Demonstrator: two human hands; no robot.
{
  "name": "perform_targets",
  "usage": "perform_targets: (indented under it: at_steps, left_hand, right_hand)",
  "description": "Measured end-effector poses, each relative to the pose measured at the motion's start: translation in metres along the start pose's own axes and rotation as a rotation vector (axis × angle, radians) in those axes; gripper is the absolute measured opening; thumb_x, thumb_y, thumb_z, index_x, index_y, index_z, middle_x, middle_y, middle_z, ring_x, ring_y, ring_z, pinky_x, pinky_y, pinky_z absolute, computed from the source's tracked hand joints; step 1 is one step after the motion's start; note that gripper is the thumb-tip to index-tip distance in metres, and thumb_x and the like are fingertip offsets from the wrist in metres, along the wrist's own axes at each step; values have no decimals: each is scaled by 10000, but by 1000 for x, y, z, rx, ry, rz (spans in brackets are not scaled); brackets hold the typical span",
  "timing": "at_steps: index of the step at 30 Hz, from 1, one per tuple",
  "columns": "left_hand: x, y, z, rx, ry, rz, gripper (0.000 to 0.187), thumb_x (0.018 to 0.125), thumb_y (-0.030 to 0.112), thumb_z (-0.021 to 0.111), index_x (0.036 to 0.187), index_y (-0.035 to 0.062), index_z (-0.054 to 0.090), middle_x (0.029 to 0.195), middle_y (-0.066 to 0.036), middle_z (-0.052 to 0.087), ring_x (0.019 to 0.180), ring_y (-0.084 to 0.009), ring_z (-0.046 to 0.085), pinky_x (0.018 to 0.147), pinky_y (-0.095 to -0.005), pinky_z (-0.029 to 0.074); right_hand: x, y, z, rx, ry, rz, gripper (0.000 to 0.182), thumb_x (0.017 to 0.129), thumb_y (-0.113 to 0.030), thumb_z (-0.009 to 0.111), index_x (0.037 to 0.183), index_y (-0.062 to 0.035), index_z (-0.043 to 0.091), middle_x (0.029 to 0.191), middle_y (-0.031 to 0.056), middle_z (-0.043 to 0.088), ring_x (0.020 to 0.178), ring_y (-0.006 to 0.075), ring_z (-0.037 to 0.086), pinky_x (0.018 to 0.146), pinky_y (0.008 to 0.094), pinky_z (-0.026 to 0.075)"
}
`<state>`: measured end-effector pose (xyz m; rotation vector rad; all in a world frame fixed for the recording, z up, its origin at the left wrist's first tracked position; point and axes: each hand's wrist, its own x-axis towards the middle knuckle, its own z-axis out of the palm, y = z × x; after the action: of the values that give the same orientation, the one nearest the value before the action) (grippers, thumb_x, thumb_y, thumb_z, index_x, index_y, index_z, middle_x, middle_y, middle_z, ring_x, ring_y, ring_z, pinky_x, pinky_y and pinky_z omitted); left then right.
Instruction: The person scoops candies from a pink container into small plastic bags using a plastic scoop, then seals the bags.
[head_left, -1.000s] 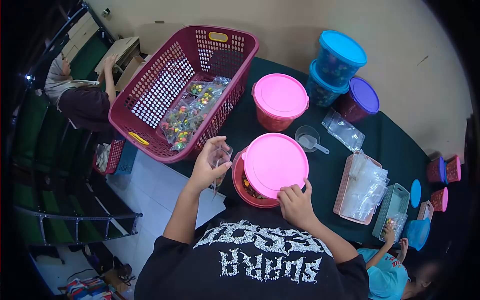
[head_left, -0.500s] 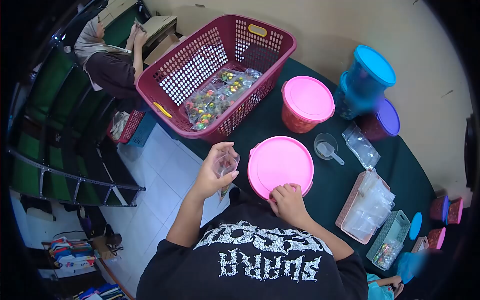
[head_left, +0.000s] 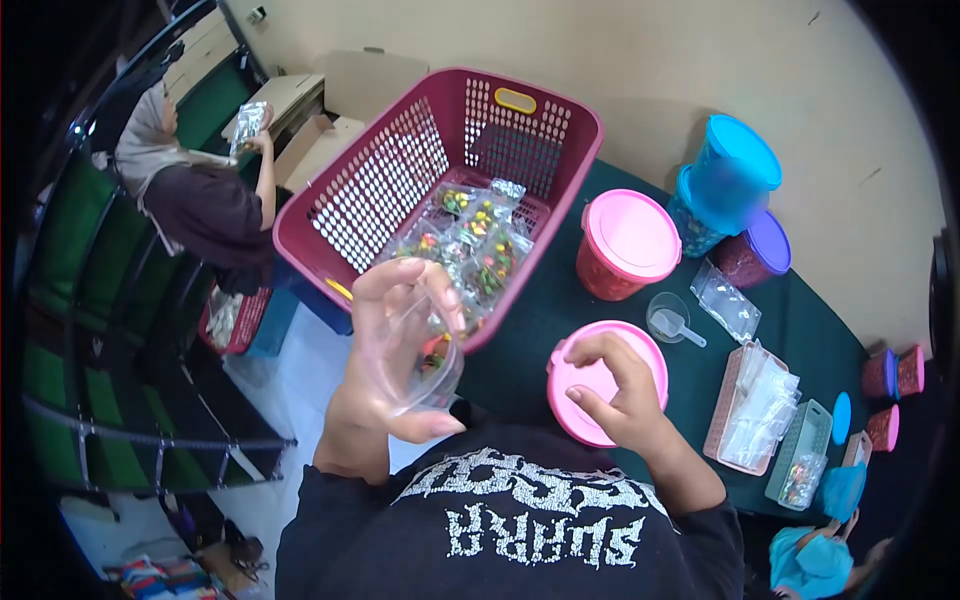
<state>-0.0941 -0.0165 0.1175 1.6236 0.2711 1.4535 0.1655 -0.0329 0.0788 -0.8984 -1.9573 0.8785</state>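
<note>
My left hand (head_left: 365,360) is raised in front of my chest, its fingers wrapped round a clear plastic bag (head_left: 418,350) with a few colourful pieces inside. Over the pink lid of a round tub (head_left: 610,408), my right hand (head_left: 625,385) is held with thumb and fingers apart and nothing between them. Beyond my left hand stands a large maroon basket (head_left: 590,150) holding several filled clear bags (head_left: 490,235) of colourful pieces.
Behind are a pink-lidded tub (head_left: 632,235), stacked blue tubs (head_left: 740,160), a purple-lidded tub (head_left: 765,245) and a small cup (head_left: 668,318) with a scoop. Right: trays (head_left: 715,445) of bags. One person (head_left: 200,200) stands left; another (head_left: 815,560) is lower right.
My left hand has come up closer to the camera with the bag. My right hand has lifted from the lid's edge and its fingers have spread. The person at left now holds up a silvery packet.
</note>
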Motion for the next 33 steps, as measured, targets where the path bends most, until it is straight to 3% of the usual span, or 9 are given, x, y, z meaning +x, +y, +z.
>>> perform_targets:
  at_steps: [5,8,9,12,16,17,20,21,33]
  left_hand:
    - [15,-12,-53,207,-27,-58,1230,470,431,917,1403,57,209,1169,-106,297,1071,-211,352,941,-372,310]
    - [12,-30,-81,292,-18,-85,1037,705,640,663,1419,34,217,1198,-130,302,1061,-220,341,956,-375,292]
    - [13,-33,-86,374,-37,-34,913,804,627,544,1418,31,226,1216,-142,306,1075,-226,337,968,-379,290]
    - [3,-37,-93,286,-6,-103,886,826,576,560,1428,36,198,1224,-146,304,1092,-232,327,988,-390,286]
    - [0,-35,-101,8,-3,-126,810,856,225,665,1442,47,134,1264,-147,358,1115,-221,411,965,-372,363]
    - [1,-33,-98,-141,82,-147,680,851,108,671,1395,39,268,1220,-131,445,1093,-192,471,926,-329,400]
    - [-6,-38,-119,-96,13,-445,443,857,110,678,1235,21,465,1119,-100,524,1039,-154,506,902,-296,409]
    - [-4,-41,-118,-123,39,-360,225,856,118,687,1014,3,574,1003,-70,578,949,-131,544,852,-281,432]
    - [-6,-47,-131,379,5,-73,98,804,96,699,804,28,628,842,-90,648,792,-213,600,769,-327,436]
  right_hand:
    - [85,-42,54,14,132,-266,624,689,-222,807,1200,-49,494,1189,141,529,1108,314,513,936,406,409]
    - [110,-41,94,99,171,-189,657,687,-195,813,1228,-51,469,1218,146,507,1152,305,506,947,402,428]
    - [112,-35,106,128,220,-142,629,703,-176,798,1223,-43,470,1206,144,516,1129,285,529,923,386,451]
    - [115,-25,128,207,342,-33,533,755,-125,748,1203,-21,478,1176,137,536,1069,233,573,870,343,488]
    - [115,-26,142,419,490,61,320,852,-44,632,1140,16,505,1136,127,555,987,157,611,825,279,497]
    - [116,-25,146,505,530,41,226,893,-29,578,1106,19,518,1110,107,565,974,127,600,812,256,487]
    - [116,-21,151,581,554,68,186,909,-48,573,1079,13,533,1047,75,584,946,103,585,799,243,475]
    - [118,-18,153,497,566,73,154,913,-54,576,1050,10,545,982,49,593,907,85,567,783,234,462]
    - [127,-9,167,468,511,144,93,862,-79,656,899,-11,605,897,50,611,819,101,578,735,253,462]
